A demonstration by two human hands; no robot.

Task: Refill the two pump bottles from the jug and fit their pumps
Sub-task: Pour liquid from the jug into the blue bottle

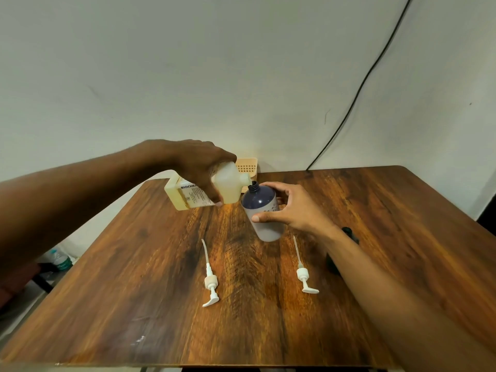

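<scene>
Here, I logged: left hand (198, 167) clasping tipped pale translucent plastic jug (214, 190), spout at mouth of dark blue plastic pump bottle (264, 210) | right hand (290, 208) gripping it, on brown wooden table (134, 264) | two white plastic pumps (210, 284) unfitted | risk: narrow neck, spout drifting, spill.

Two bare forearms, no sleeves, hands (204, 167) ungloved

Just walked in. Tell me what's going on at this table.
A person is refilling a dark bottle. The left hand tips the jug so its spout meets the bottle's open neck, while the right hand steadies the bottle on the table. Two white pumps lie loose in front, not yet fitted.
</scene>
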